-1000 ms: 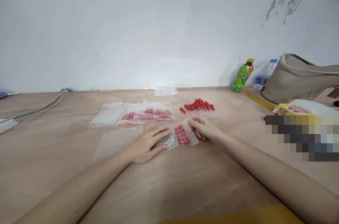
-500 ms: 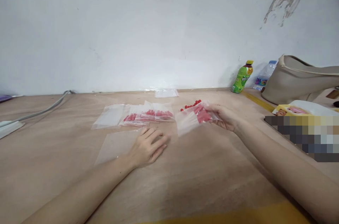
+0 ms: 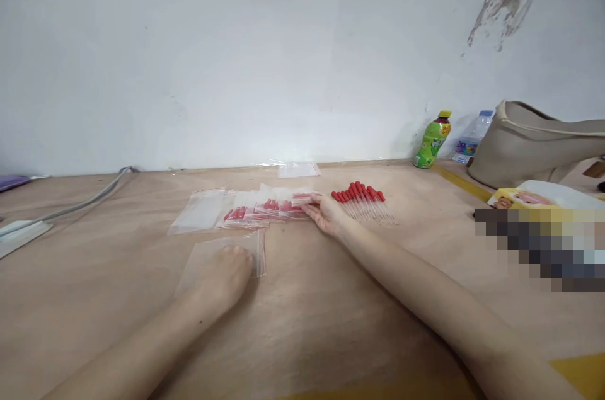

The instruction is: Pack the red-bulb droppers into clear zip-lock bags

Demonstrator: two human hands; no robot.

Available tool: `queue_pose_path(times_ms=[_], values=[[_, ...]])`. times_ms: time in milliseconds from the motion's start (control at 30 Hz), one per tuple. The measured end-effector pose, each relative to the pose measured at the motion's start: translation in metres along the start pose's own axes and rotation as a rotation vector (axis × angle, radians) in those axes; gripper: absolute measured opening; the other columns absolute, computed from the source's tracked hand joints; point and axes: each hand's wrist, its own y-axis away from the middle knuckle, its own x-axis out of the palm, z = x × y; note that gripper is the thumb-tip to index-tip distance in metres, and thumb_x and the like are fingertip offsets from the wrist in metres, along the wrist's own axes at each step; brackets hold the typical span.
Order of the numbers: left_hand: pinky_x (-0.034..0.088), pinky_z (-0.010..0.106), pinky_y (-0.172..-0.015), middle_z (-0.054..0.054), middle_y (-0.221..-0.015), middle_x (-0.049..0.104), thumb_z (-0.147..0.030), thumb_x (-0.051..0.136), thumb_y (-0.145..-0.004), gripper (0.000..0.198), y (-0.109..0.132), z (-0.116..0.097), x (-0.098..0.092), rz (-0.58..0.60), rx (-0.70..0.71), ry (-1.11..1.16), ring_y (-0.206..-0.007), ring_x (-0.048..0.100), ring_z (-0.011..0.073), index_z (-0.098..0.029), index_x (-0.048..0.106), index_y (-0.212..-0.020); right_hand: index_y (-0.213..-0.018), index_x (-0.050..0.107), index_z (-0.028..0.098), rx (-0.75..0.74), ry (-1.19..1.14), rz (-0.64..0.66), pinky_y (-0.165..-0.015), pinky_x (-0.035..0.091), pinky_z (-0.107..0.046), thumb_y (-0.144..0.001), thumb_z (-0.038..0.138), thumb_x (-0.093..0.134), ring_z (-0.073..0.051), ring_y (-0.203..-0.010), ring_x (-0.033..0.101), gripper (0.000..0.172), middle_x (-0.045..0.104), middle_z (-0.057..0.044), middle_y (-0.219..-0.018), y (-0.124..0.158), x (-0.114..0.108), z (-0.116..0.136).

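On the wooden table (image 3: 331,312), my right hand (image 3: 326,213) pinches the corner of a clear bag of red-capped droppers (image 3: 302,201) and lays it on the row of filled bags (image 3: 262,206). My left hand (image 3: 225,275) rests on a stack of empty clear bags (image 3: 215,255), fingers curled on the plastic. A loose bunch of red-capped glass droppers (image 3: 363,200) lies just right of my right hand.
More empty bags (image 3: 201,210) lie left of the filled row, another (image 3: 297,169) by the wall. A green bottle (image 3: 432,139), a water bottle (image 3: 470,138) and a beige bag (image 3: 534,142) stand at the back right. A grey cable (image 3: 80,203) runs at the left.
My right hand carried the filled bag from the table's middle up and then left onto the row of filled bags. My left hand slid left onto the empty bags.
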Motion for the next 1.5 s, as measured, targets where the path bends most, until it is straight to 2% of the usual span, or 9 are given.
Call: queue_pose_path(times_ms=[167, 233, 367, 433, 567, 733, 933, 1067, 1500], values=[[0.046, 0.033, -0.053, 0.015, -0.065, 0.059, 0.002, 0.029, -0.071, 0.032, -0.011, -0.030, 0.004, 0.131, -0.035, -0.148, -0.059, 0.059, 0.0242, -0.009, 0.059, -0.071, -0.068, 0.057, 0.013, 0.261, 0.505, 0.265, -0.046, 0.048, -0.022, -0.078, 0.028, 0.053, -0.012, -0.053, 0.058, 0.018, 0.063, -0.007, -0.065, 0.019, -0.029, 0.014], [0.046, 0.036, -0.052, 0.020, -0.074, 0.060, 0.003, 0.027, -0.074, 0.035, -0.018, -0.046, 0.007, 0.146, -0.052, -0.181, -0.063, 0.060, 0.0274, -0.004, 0.058, -0.087, -0.067, 0.060, 0.015, 0.095, 0.893, 0.276, -0.045, 0.044, -0.022, -0.075, 0.032, 0.056, -0.011, -0.050, 0.055, 0.020, 0.065, -0.007, -0.068, 0.022, -0.045, 0.022], [0.047, 0.041, -0.062, 0.017, -0.088, 0.060, -0.011, 0.034, -0.085, 0.024, -0.030, -0.066, 0.011, 0.113, -0.050, -0.109, -0.077, 0.060, 0.0294, -0.010, 0.056, -0.097, -0.072, 0.064, 0.016, -0.560, 1.441, -0.184, -0.064, 0.043, -0.026, -0.074, 0.030, 0.054, -0.017, -0.074, 0.059, 0.017, 0.063, -0.009, -0.086, 0.013, -0.065, 0.030], [0.044, 0.045, -0.074, 0.014, -0.094, 0.060, -0.023, 0.038, -0.088, 0.022, -0.035, -0.064, 0.012, 0.027, -0.008, -0.014, -0.089, 0.057, 0.0297, -0.014, 0.057, -0.095, -0.075, 0.065, 0.017, -0.599, 1.597, -0.325, -0.067, 0.042, -0.028, -0.075, 0.036, 0.053, -0.020, -0.081, 0.058, 0.023, 0.061, -0.011, -0.093, 0.005, -0.067, 0.029], [0.037, 0.042, -0.092, 0.009, -0.118, 0.053, -0.031, 0.039, -0.089, 0.028, -0.044, -0.033, 0.013, -0.058, 0.210, 0.185, -0.112, 0.046, 0.0247, -0.019, 0.056, -0.109, -0.074, 0.065, 0.016, -0.497, 1.721, -0.328, -0.064, 0.042, -0.029, -0.074, 0.040, 0.052, -0.022, -0.082, 0.058, 0.027, 0.060, -0.013, -0.094, -0.005, -0.061, 0.023], [0.021, 0.044, -0.105, 0.004, -0.136, 0.038, -0.036, 0.045, -0.087, 0.038, -0.043, -0.006, 0.015, 0.072, 0.449, 0.275, -0.128, 0.026, 0.0237, -0.024, 0.048, -0.123, -0.067, 0.061, 0.017, -0.528, 1.592, -0.368, -0.066, 0.041, -0.030, -0.077, 0.036, 0.048, -0.022, -0.082, 0.058, 0.026, 0.062, -0.012, -0.088, -0.002, -0.066, 0.025], [0.018, 0.048, -0.105, 0.008, -0.139, 0.032, -0.041, 0.034, -0.092, 0.044, -0.036, -0.031, 0.023, 0.157, 0.266, 0.298, -0.129, 0.024, 0.0231, -0.022, 0.038, -0.131, -0.083, 0.047, 0.018, -0.487, 0.850, 0.019, -0.046, 0.040, -0.024, -0.072, 0.047, 0.052, -0.010, -0.049, 0.050, 0.031, 0.057, 0.000, -0.066, 0.036, -0.087, 0.022], [0.017, 0.047, -0.105, 0.011, -0.140, 0.027, -0.044, 0.032, -0.092, 0.049, -0.033, -0.051, 0.028, 0.158, 0.203, 0.296, -0.131, 0.020, 0.0232, -0.020, 0.032, -0.134, -0.109, 0.029, 0.023, -0.460, 0.474, 0.015, -0.040, 0.042, -0.021, -0.065, 0.045, 0.061, -0.009, -0.044, 0.049, 0.058, 0.050, 0.009, -0.061, 0.060, -0.094, 0.009], [0.018, 0.045, -0.106, 0.009, -0.141, 0.027, -0.036, 0.038, -0.090, 0.059, -0.031, -0.059, 0.025, 0.122, 0.179, 0.381, -0.129, 0.024, 0.0227, -0.018, 0.011, -0.140, -0.094, 0.040, 0.022, -0.273, 0.168, 0.033, -0.063, 0.051, -0.028, -0.068, 0.038, 0.062, -0.011, -0.061, 0.061, 0.037, 0.057, 0.003, -0.070, 0.062, -0.086, -0.011]])
